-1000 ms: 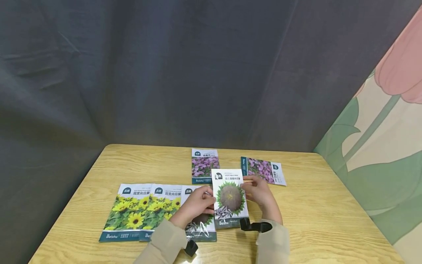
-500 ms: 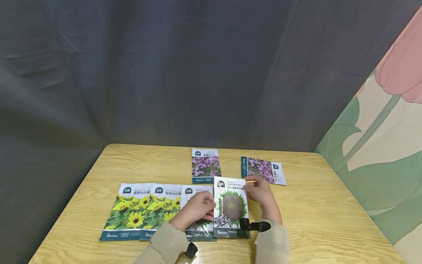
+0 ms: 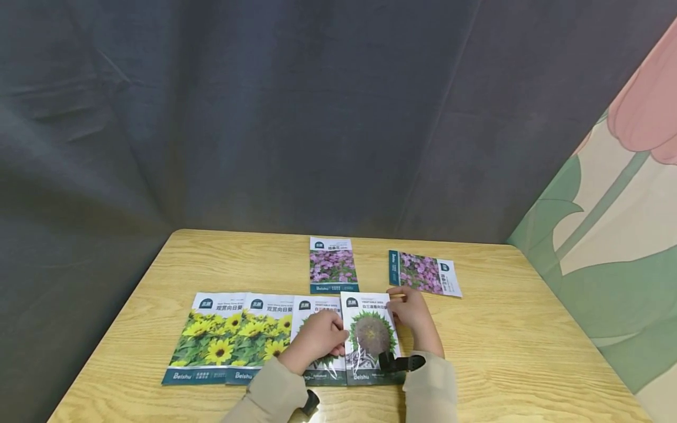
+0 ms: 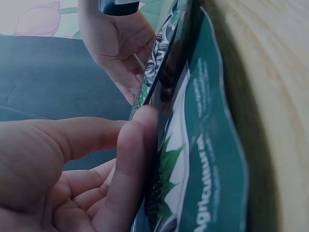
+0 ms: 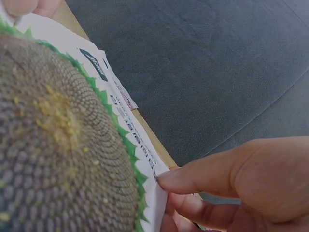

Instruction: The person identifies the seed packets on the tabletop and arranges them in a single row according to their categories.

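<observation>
A seed packet (image 3: 372, 333) printed with a large sunflower head is held between my two hands, close over the table. My left hand (image 3: 319, 336) pinches its left edge with thumb and forefinger (image 4: 129, 150). On the right edge, near the top corner, my right hand (image 3: 416, 317) pinches it between thumb (image 5: 193, 176) and fingers. Under my left hand lies a matching sunflower-head packet (image 3: 324, 305), partly hidden. Two yellow-flower packets (image 3: 198, 329) continue the row to the left, the second overlapping the first.
Two purple-flower packets lie farther back: an upright one (image 3: 333, 267) behind the held packet and a sideways one (image 3: 423, 273) to its right. The wooden table (image 3: 518, 341) ends at a dark curtain (image 3: 328, 129). A flower-patterned wall (image 3: 624, 235) borders the right.
Both hands have brought the sunflower-head packet down and toward me, level with the row. It overlapped the upright purple packet before and now sits just in front of it.
</observation>
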`<control>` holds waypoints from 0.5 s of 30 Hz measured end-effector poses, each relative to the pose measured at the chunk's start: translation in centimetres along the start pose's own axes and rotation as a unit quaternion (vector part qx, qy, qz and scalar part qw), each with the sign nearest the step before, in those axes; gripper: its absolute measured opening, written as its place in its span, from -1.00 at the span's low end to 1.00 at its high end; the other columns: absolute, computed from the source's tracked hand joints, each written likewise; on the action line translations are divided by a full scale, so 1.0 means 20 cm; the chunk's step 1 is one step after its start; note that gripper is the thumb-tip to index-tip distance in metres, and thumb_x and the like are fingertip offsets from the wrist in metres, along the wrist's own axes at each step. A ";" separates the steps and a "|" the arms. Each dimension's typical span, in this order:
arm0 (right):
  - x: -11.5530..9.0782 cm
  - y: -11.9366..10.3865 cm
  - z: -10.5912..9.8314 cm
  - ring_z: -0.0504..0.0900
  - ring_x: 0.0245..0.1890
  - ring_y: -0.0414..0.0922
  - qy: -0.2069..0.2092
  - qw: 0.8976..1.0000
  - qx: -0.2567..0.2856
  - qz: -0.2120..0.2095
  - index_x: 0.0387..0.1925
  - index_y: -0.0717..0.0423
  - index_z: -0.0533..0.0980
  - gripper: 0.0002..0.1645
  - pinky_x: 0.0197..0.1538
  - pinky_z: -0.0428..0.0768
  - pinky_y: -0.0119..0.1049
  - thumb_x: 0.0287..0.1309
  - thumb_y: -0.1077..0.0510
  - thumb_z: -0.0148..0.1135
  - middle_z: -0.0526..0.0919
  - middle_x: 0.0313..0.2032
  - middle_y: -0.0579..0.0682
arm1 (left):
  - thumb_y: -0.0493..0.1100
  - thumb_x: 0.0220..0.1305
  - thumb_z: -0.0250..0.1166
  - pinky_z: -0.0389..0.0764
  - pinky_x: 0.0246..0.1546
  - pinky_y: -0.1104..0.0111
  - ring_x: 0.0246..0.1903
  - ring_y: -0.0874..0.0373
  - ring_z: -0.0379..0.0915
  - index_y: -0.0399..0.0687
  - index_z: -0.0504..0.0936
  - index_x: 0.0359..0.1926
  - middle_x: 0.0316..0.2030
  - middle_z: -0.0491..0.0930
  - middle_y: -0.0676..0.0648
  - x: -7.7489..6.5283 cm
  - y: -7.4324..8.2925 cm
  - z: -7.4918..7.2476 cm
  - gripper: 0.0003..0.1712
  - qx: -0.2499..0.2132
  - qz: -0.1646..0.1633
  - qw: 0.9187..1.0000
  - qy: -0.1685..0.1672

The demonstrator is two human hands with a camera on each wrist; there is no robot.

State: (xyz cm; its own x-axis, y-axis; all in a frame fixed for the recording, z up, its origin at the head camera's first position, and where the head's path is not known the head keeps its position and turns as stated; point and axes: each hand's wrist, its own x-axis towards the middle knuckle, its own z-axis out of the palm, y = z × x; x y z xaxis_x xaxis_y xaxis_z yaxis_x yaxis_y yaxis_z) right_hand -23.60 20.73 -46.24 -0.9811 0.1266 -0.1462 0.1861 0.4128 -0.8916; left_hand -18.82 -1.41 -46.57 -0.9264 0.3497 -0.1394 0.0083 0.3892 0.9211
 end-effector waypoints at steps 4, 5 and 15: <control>0.00 0.00 0.00 0.42 -0.63 -0.15 0.004 1.000 -0.008 0.003 0.08 0.48 0.50 -0.63 -0.54 0.47 -0.32 0.23 0.46 0.14 0.58 -0.45 0.11 | -0.39 0.32 0.27 0.58 -0.63 0.37 -0.66 0.20 0.53 -0.22 0.57 -0.40 -0.60 0.60 -0.04 -0.01 0.01 0.01 -0.87 0.013 0.001 1.000 0.015; 0.00 0.00 0.00 0.43 -0.62 -0.15 0.005 1.000 -0.012 0.004 0.08 0.47 0.50 -0.63 -0.54 0.48 -0.32 0.23 0.46 0.14 0.58 -0.45 0.11 | -0.40 0.32 0.27 0.56 -0.64 0.37 -0.66 0.19 0.53 -0.21 0.57 -0.40 -0.60 0.60 -0.04 -0.01 0.02 0.02 -0.87 0.018 0.003 1.000 0.019; 0.01 0.00 0.01 0.51 -0.57 -0.14 0.015 0.999 -0.043 0.011 0.03 0.45 0.52 -0.67 -0.51 0.53 -0.31 0.22 0.46 0.17 0.61 -0.39 0.15 | -0.38 0.30 0.26 0.40 -0.63 0.35 -0.68 0.19 0.48 -0.14 0.52 -0.44 -0.70 0.53 0.03 -0.01 0.01 0.04 -0.82 0.106 0.015 0.992 0.060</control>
State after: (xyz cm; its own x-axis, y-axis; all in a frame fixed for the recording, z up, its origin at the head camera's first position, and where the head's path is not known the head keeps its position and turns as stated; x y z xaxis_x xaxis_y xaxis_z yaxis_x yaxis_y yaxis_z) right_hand -23.76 20.60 -46.29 -0.9749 0.1630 -0.1514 0.2129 0.4857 -0.8478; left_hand -18.26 -0.68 -46.73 -0.9626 0.2650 -0.0569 0.1040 0.5550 0.8253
